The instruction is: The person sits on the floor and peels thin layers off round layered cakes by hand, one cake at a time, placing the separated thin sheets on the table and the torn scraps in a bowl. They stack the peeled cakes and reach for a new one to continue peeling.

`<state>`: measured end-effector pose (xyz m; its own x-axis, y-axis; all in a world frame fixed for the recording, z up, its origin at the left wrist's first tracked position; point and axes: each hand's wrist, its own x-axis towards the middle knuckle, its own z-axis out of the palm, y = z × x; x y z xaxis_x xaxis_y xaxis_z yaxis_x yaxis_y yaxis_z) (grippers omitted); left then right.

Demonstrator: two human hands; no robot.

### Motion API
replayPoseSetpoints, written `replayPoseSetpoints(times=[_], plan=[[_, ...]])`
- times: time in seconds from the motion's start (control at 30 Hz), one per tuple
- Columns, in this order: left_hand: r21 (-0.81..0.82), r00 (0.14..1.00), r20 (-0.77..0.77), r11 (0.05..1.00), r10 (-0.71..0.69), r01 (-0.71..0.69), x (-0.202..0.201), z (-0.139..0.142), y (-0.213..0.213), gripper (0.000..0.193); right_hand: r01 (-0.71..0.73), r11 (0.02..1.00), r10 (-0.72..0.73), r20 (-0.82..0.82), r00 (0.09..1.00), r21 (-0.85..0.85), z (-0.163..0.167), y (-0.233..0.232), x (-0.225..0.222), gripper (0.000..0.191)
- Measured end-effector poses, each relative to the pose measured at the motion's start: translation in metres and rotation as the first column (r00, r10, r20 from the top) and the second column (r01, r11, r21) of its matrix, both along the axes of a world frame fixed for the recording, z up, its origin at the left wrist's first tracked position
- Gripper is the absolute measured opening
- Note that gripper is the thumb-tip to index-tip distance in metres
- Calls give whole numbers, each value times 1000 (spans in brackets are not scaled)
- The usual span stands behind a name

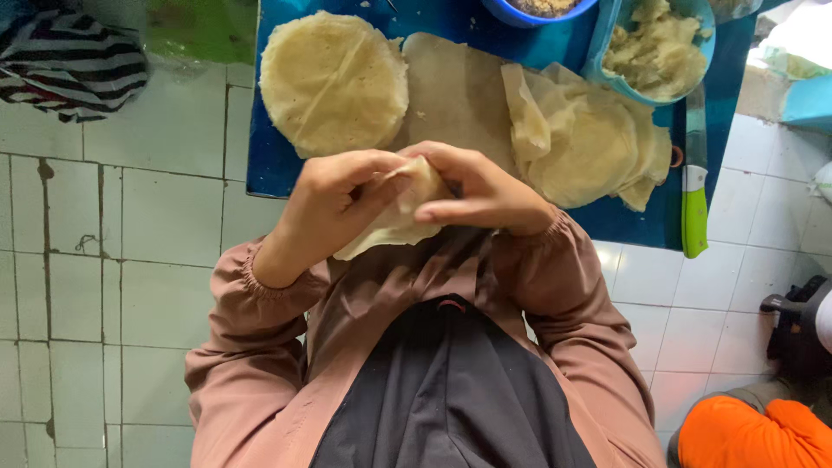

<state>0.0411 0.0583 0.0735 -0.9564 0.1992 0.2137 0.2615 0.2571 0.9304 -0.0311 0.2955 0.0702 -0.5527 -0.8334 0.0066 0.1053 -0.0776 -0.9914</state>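
Observation:
Both my hands hold one thin pale dough wrapper (392, 227) in front of my chest, over the near edge of a blue board (269, 169). My left hand (334, 204) pinches its left side with fingers curled. My right hand (485, 192) grips the top right part and folds it. The lower flap of the wrapper hangs below my left fingers. What is inside the fold is hidden.
On the board lie a round stack of wrappers (334, 82), a flat sheet (455, 95) and a crumpled pile of wrappers (589, 143). A light blue bowl of pale filling (659, 48) and a dark blue bowl (537, 10) stand at the back. A green-handled knife (693, 204) lies at the right edge. White floor tiles surround it.

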Motion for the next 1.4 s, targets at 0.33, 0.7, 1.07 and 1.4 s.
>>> replayPoseSetpoints(times=[0.33,0.7,1.07,1.4], plan=[[-32,910,-61,911,410,-412,-38,-25,-60,12,303,953,-301,161,940,13,-52,-74,-60,21],[-236,852,-409,864,326,-444,-69,-60,-73,10,382,924,-382,-14,924,-15,-68,-92,-81,29],[-249,838,-455,861,301,-444,-70,-68,-70,12,514,841,-506,90,858,-172,-88,-100,-94,15],[-613,812,-493,538,313,-579,-67,-78,-60,37,735,658,-555,-765,327,-163,-110,-114,-89,19]])
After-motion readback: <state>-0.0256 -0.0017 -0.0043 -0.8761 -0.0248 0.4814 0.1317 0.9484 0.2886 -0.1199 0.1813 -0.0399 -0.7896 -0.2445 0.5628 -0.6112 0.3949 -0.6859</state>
